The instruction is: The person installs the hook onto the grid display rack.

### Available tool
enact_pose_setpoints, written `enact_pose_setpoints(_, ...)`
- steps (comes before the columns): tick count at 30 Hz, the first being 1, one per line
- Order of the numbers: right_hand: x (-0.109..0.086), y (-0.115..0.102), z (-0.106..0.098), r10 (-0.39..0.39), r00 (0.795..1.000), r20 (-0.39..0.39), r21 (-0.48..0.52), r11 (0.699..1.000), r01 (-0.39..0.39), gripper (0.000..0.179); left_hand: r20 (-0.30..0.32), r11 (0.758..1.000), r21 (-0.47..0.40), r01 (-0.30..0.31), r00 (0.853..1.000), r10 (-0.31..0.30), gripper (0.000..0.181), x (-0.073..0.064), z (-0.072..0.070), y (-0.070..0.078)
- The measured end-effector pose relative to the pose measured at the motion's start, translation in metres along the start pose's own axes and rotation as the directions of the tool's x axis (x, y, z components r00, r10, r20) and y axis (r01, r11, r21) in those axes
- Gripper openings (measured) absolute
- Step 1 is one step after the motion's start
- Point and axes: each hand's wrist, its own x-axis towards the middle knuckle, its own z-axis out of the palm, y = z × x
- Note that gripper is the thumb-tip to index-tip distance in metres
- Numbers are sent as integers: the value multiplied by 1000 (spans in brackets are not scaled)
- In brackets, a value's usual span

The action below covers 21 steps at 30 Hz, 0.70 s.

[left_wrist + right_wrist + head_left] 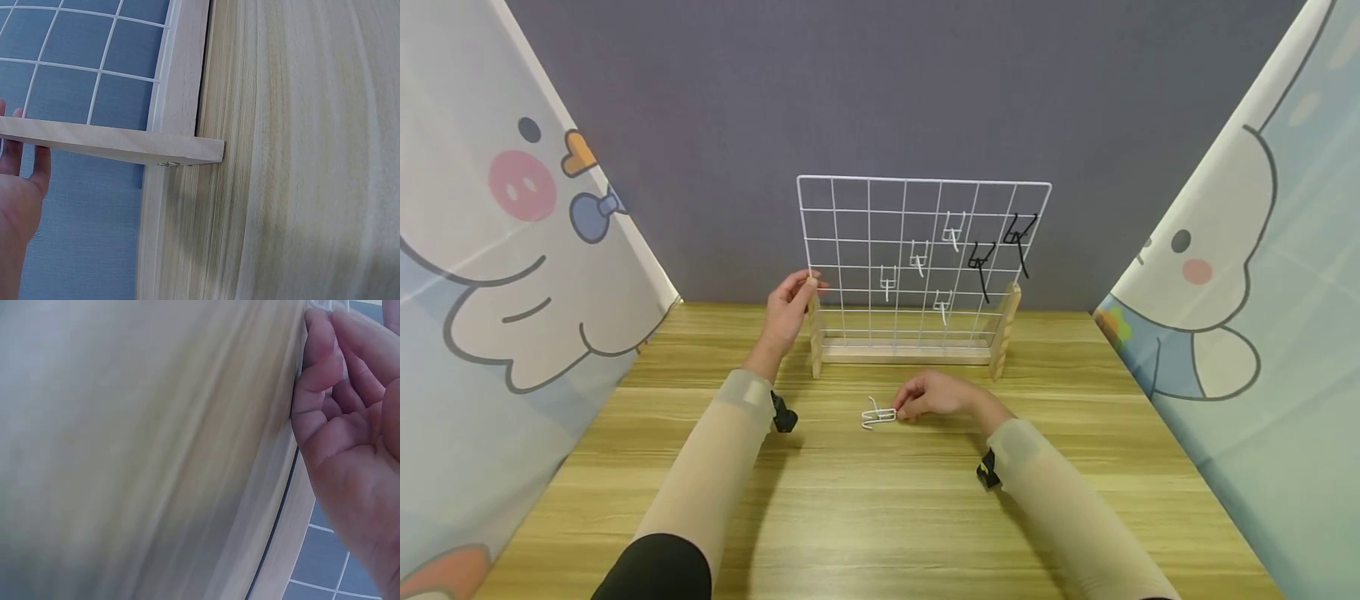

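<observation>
A white wire grid rack (887, 242) stands at the back of the table between two wooden side posts. My left hand (786, 312) holds the upper end of the left post (816, 337); in the left wrist view its fingers reach behind the wooden post (112, 140). In front of the rack, low over the tabletop, my right hand (942, 393) pinches one end of a white wire hook (877, 415) between thumb and fingers. Just a bit of that hook (321, 305) shows at the top of the right wrist view.
Several white hooks (953, 233) hang on the grid's middle and right side, with two black hooks (979, 263) at the right. A wooden crossbar (906, 354) joins the posts near the table (865, 508). Cartoon-printed cloths (1217, 250) flank the table, and a grey panel (850, 92) rises behind.
</observation>
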Motion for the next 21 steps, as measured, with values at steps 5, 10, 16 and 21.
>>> enact_pose_setpoints(5,-7,-1,2,8,1000,29,31,999,-9,15,1,1000,-1,7,1000,-7,20,-1,0,1)
enact_pose_setpoints(10,-8,0,4,-6,999,31,23,1000,6,15,-2,1000,-4,7,1000,-7,19,0,0,2)
enact_pose_setpoints(16,-8,-1,4,-38,998,56,-21,999,39,19,4,1000,-6,3,1000,-3,23,0,0,2)
enact_pose_setpoints(21,-7,-7,4,-43,999,-28,-19,999,42,20,8,1000,4,2,1000,-2,31,-1,0,2)
